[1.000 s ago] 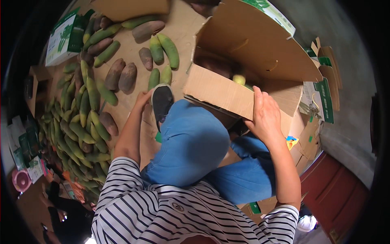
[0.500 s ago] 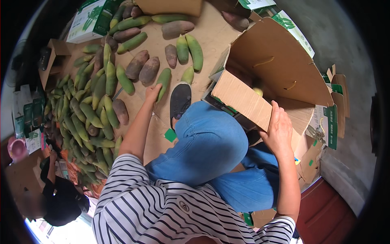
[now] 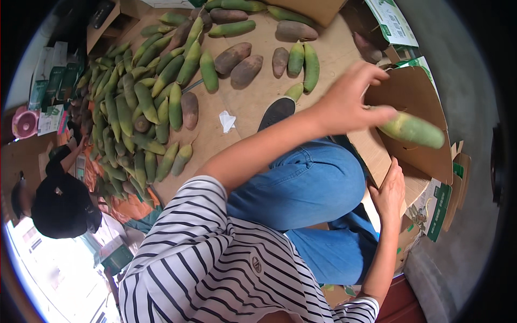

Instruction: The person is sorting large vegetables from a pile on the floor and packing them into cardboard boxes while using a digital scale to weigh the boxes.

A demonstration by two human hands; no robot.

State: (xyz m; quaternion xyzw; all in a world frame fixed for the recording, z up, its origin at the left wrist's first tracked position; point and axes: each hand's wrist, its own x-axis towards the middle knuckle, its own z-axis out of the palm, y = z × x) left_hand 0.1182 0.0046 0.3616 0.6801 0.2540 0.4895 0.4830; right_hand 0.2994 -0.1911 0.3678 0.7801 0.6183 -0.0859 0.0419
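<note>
The bare left hand (image 3: pixel 355 102) had swung up from the tan floor (image 3: pixel 210 134) beside the black shoe (image 3: pixel 277 112) to the open brown corrugated-cardboard box (image 3: pixel 417 89), and a plump, elongated green radish (image 3: pixel 413 131) had come with it. The radish was above the box's opening, its far end toward the box's right edge. The left fingers were spread, the thumb at its near end; I could not tell whether they gripped it. The bare right hand (image 3: pixel 389 191) stayed against the box's near flap (image 3: pixel 371 149), its pinch unclear. The carry from floor to box looked nearly over.
</note>
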